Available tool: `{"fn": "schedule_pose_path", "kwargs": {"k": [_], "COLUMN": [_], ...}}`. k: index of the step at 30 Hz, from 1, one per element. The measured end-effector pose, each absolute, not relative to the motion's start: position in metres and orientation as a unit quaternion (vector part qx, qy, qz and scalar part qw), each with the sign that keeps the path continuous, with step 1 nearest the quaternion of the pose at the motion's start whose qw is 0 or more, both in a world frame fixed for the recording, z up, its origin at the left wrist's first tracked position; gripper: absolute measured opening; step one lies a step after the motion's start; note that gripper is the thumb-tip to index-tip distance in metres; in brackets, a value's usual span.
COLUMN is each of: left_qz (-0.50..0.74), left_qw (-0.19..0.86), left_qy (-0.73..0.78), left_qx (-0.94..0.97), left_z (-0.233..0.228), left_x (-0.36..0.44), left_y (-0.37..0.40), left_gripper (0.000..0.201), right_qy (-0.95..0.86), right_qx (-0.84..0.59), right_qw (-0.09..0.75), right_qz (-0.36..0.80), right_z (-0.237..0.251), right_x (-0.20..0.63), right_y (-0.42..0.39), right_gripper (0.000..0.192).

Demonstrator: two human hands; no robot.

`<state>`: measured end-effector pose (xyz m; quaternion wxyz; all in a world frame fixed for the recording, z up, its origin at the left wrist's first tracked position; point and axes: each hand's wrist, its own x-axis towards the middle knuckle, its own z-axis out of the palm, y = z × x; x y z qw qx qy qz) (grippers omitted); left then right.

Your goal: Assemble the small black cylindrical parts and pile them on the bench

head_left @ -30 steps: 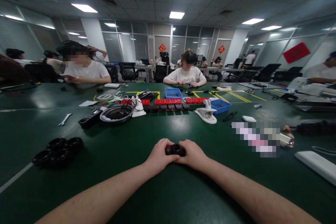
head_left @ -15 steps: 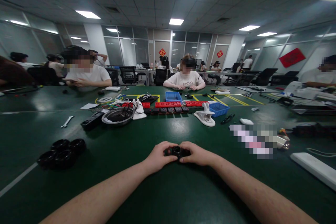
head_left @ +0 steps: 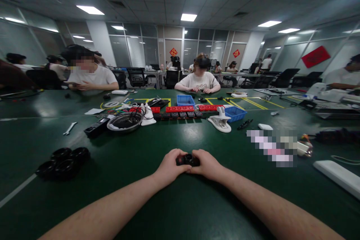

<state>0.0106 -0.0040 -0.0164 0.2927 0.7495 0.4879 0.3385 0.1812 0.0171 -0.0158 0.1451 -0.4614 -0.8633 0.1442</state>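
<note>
Between my two hands is a small black part with a round ring-like opening (head_left: 189,159), held low over the green table (head_left: 197,202). My left hand (head_left: 172,165) is closed on its left side, thumb in front and fingers behind. From the right, my right hand (head_left: 206,164) grips the same part, its thumb close to the left one. Fingers cover much of the part, so its exact kind cannot be made out. Off to the left stands a cluster of several black round ring-shaped pieces (head_left: 65,168), apart from both hands.
Beyond my hands lie a wrench (head_left: 70,128), a round metal dish (head_left: 109,125) with black cable, red power strips (head_left: 180,109), a white clip base (head_left: 221,123) and blue bins (head_left: 235,114). A long white bar (head_left: 337,178) is at right. Co-workers sit across the table.
My hands have drawn slightly closer together around the black part, the right one shifting a little left. The whole view has tilted slightly, moving the background upward.
</note>
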Motion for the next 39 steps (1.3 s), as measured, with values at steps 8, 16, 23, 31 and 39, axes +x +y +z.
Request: {"fn": "schedule_pose_path", "kwargs": {"k": [8, 16, 23, 31, 39], "left_qz": [0.343, 0.306, 0.311, 0.314, 0.339], "left_qw": [0.288, 0.314, 0.321, 0.324, 0.308], "left_qy": [0.485, 0.436, 0.434, 0.437, 0.491], "left_qx": [0.751, 0.786, 0.782, 0.778, 0.741], "left_z": [-0.013, -0.008, -0.008, -0.009, -0.016], "left_x": [0.011, 0.005, 0.006, 0.005, 0.011], "left_y": [-0.005, -0.004, -0.004, -0.004, -0.005], "left_gripper": [0.025, 0.031, 0.033, 0.031, 0.028], "right_qy": [-0.871, -0.911, -0.897, -0.890, -0.865], "right_qx": [-0.465, -0.316, -0.308, -0.306, -0.451], "right_qw": [0.145, 0.141, 0.153, 0.153, 0.155], "right_qz": [0.061, 0.224, 0.278, 0.301, 0.157], "right_z": [-0.013, -0.003, -0.005, -0.001, -0.015], "right_x": [0.177, 0.195, 0.196, 0.196, 0.182], "right_y": [0.011, 0.025, 0.029, 0.027, 0.017], "right_gripper": [0.044, 0.031, 0.022, 0.017, 0.038]}}
